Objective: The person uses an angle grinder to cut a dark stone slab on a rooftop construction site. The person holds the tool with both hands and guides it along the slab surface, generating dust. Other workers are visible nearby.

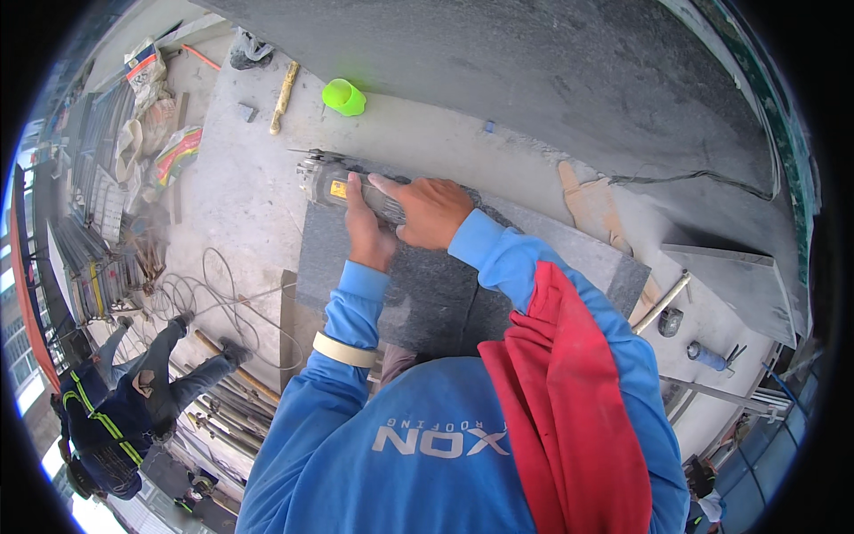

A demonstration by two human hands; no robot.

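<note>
An angle grinder (318, 181), dusty grey with a yellow label, lies across the far edge of a dark grey stone slab (334, 254). My left hand (365, 224) is closed around the near side of its body, thumb on top. Just to the right, my right hand (434, 212) grips the rear of the grinder, with a finger stretched along its top. The grinder's head points left, and its disc is mostly hidden. A power cord (469, 298) runs over the slab toward my body. A red cloth (578, 392) hangs over my right arm.
A bright green cup (343, 97) and a yellowish stick (285, 98) lie beyond the slab. A large dark panel (551, 80) stands at the far side. Tangled cable (213, 303) and poles (227, 405) are at left, near another person (116, 418). A blue bottle-shaped tool (707, 356) lies at right.
</note>
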